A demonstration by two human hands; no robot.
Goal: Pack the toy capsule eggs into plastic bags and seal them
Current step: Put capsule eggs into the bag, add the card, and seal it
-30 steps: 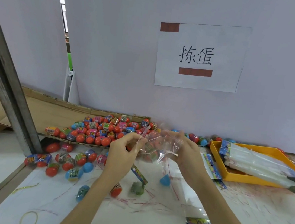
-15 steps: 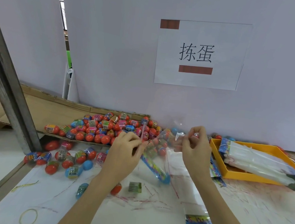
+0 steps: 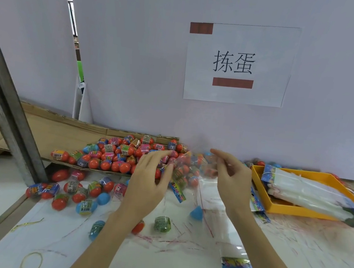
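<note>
- Hands meeting over a clear plastic bag [image 3: 186, 172] at mid-table, raised just in front of the egg pile.
- Left hand [image 3: 147, 181] is reaching forward with its fingers long and nearly straight; thumb and fingertips are lying against the left edge of the bag. Whether they are pinching the film or only touching it, I cannot tell through the blur.
- Right hand [image 3: 231, 179] is hovering at the bag's right edge with the fingers loosely curled and the forefinger stretched out toward the left; a grip on the film cannot be made out.
- Bag is showing red and green capsule shapes through the film, with a printed header strip [image 3: 178, 190] hanging down at its lower left.
- Heap of capsule eggs [image 3: 120, 154] is sitting on a flattened cardboard sheet [image 3: 46, 127] behind the hands; more eggs are lying scattered on the white table [image 3: 290, 257] to the left.
- Loose green egg [image 3: 162, 223] and blue egg [image 3: 197, 212] are lying between the forearms.
- Flat empty bag [image 3: 229, 234] is lying under the right wrist.
- Yellow tray [image 3: 295, 211] at right is holding a stack of bags.
- Paper sign [image 3: 239, 62] is hanging on the wall.
</note>
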